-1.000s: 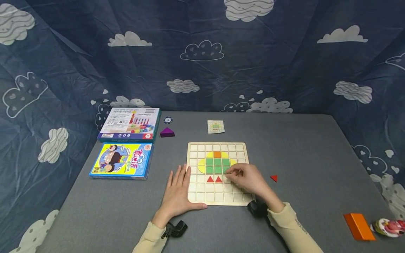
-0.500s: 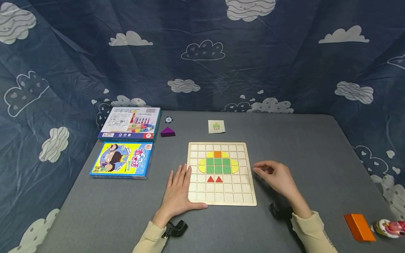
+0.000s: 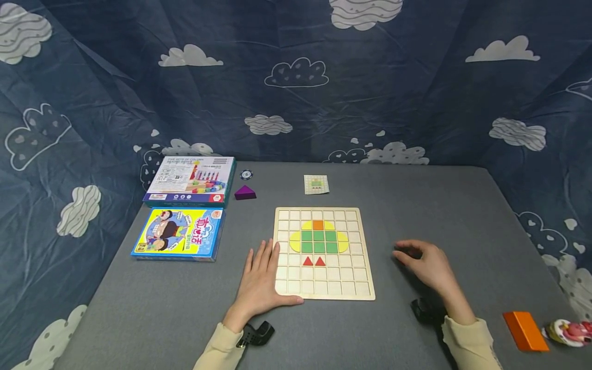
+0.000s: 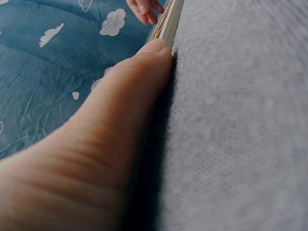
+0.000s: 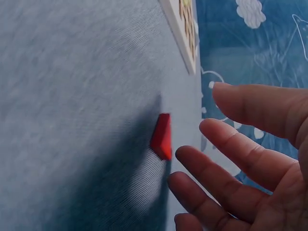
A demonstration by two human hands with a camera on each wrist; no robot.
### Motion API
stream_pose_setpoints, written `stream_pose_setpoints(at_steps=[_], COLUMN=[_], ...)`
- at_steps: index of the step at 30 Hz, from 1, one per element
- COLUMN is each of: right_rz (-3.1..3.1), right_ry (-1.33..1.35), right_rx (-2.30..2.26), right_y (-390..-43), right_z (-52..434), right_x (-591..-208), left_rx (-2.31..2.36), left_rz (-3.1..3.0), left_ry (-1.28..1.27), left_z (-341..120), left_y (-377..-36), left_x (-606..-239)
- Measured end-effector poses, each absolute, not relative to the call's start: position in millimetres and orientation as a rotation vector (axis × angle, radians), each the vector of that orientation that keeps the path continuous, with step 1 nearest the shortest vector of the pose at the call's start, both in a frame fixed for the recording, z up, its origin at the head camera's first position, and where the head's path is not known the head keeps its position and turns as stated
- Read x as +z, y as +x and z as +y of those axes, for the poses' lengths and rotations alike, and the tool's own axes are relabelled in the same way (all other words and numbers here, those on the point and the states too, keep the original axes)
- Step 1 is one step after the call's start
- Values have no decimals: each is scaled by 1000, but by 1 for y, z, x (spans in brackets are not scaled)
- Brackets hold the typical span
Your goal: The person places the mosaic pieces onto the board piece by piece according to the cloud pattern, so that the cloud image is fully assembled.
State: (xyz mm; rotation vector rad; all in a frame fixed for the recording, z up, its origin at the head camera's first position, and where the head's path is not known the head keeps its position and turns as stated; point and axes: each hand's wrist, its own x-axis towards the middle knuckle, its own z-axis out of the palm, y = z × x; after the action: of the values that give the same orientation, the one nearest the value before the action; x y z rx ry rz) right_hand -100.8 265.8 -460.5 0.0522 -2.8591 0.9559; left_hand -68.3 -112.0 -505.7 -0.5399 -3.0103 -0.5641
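A wooden grid board [image 3: 342, 289] lies on the table with green squares [image 3: 319, 236], yellow rounded pieces [image 3: 295, 242], an orange square [image 3: 318, 225] and two red triangles [image 3: 308, 262] on it. My left hand [image 3: 256, 285] rests at the board's near left corner, fingers spread along its left side and thumb along the front edge. To the right of the board my right hand [image 3: 427, 264] hovers over the table with nothing in its fingers. Below it, in the right wrist view, lies a loose red triangle block [image 5: 162, 137], apart from the fingertips. The hand hides that block in the head view.
A small pattern card [image 3: 316, 184] lies beyond the board. At the left are two boxes [image 3: 178, 235], a purple triangular block [image 3: 245, 193] and a round chip [image 3: 246, 175]. An orange block [image 3: 525, 331] and a small figurine [image 3: 571, 333] stand at the near right.
My right hand has moved off the board to the right and now hides the loose red triangle block in the head view. The left hand has stayed in place.
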Motion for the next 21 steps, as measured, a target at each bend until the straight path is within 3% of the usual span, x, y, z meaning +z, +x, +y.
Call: stream_pose_setpoints(at_steps=[21], right_rz=[-3014], right_ry=[48], right_rx=[890], right_y=[-90], right_z=[273], right_x=[-461], left_rx=[-566], left_rz=[-3003], left_ry=[-537], left_z=[-112], left_y=[-69], left_x=[-507])
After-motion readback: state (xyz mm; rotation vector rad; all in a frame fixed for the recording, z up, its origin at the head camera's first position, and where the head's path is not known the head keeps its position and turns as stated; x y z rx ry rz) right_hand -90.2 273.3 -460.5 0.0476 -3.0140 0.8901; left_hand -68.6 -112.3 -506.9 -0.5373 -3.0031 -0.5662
